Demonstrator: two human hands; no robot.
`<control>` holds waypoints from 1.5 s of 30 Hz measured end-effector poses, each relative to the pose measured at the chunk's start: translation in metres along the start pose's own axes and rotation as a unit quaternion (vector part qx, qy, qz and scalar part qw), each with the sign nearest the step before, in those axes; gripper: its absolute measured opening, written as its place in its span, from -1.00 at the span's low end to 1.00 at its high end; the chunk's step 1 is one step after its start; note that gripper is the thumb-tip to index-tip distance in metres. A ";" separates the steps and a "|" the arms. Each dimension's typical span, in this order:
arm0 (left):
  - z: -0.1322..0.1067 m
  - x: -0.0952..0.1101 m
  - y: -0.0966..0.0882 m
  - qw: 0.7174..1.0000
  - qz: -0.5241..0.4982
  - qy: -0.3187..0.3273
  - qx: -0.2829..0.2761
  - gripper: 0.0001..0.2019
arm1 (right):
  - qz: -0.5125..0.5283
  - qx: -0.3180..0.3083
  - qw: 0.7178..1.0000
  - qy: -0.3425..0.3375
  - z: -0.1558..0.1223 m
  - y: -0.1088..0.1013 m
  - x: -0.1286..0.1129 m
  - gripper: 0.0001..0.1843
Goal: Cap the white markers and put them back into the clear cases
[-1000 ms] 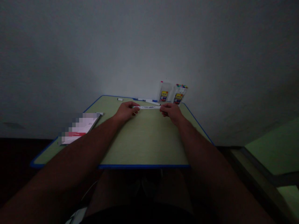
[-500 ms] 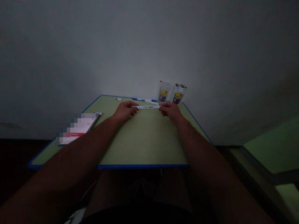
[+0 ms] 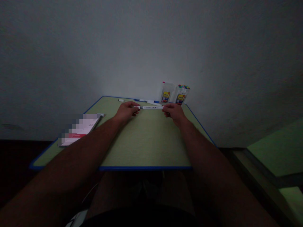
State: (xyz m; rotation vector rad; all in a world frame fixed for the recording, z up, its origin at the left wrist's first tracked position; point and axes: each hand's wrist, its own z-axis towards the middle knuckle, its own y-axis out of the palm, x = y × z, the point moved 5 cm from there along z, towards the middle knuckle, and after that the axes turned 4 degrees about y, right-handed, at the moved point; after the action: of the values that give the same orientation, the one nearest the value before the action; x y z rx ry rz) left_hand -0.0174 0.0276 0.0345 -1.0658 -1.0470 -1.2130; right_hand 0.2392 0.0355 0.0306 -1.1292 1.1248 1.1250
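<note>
A white marker [image 3: 153,107] with dark print lies level between my two hands, near the far side of the table. My left hand [image 3: 126,111] is closed on its white cap end [image 3: 137,107], with thumb and fingers pinching. A short greyish section shows right beside that cap. At the opposite end, the fingers of my right hand [image 3: 174,113] pinch the barrel. Just behind lie a blue-and-white marker [image 3: 144,101] and another white marker [image 3: 154,103]. A small white cap-like piece [image 3: 121,100] rests left of them.
Two clear plastic cases stand at the back right by the wall: one case [image 3: 167,90] has a single red-tipped pen showing, the other case [image 3: 181,94] several coloured tips. A white box-like item with a red band [image 3: 79,136], partly pixelated, lies on the left. The table [image 3: 146,145] has a blue edge.
The marker's barrel has shifted slightly right, and a greyish section now shows between it and the cap end in my left hand. Both hands keep their pinch.
</note>
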 end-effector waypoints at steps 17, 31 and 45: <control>0.001 -0.004 0.001 1.000 0.000 0.014 -0.020 -0.88 | -0.004 -0.010 1.000 0.012 -0.006 0.004 -0.004 -0.89; -0.002 -0.003 0.002 1.000 -0.021 -0.014 -0.010 -0.90 | -0.001 -0.040 0.999 0.027 -0.007 0.004 -0.001 -0.89; -0.002 -0.007 0.007 0.999 -0.038 -0.023 0.005 -0.90 | 0.017 -0.062 0.998 0.027 -0.007 0.005 -0.003 -0.86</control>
State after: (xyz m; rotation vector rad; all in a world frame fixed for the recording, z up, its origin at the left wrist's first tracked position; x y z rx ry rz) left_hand -0.0111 0.0272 0.0271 -1.0582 -1.1377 -1.2473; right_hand 0.2336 0.0291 0.0323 -1.2464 1.1321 1.2104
